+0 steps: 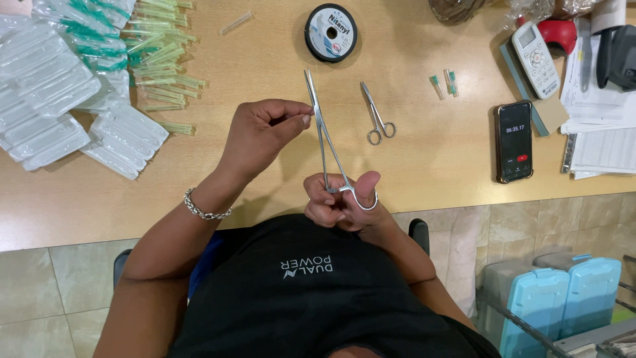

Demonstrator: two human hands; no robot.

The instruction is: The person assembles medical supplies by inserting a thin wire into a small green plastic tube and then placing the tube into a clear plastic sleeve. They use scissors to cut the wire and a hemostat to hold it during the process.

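The long steel forceps (pixel 324 139) are standing almost upright above the bench (pixel 424 166), their ring handles sitting low near the person's chest and their slim tips reaching up toward the black spool of thread (pixel 330 32). The right hand (pixel 344 199) is gripping the handles, thumb through one ring and the other fingers curled tight around the second, so its grip is pressed together on the tool. The left hand (pixel 265 132) is meeting the forceps higher up, thumb and forefinger pinching together right beside the shaft near the tips; whatever fine piece they are pinching is too small to make out. A slip looks like the main risk here: if the pinch is loosening or the forceps are tilting, a tiny piece could be dropping onto the bench and getting lost against the pale wood, and the pointed tips are sitting close to the left fingertips. Small scissors (pixel 377 116) are lying just right of the forceps, a phone (pixel 515 141) farther right, and green-capped needles (pixel 162 66) with clear blister packs (pixel 53 99) are spreading across the left side.
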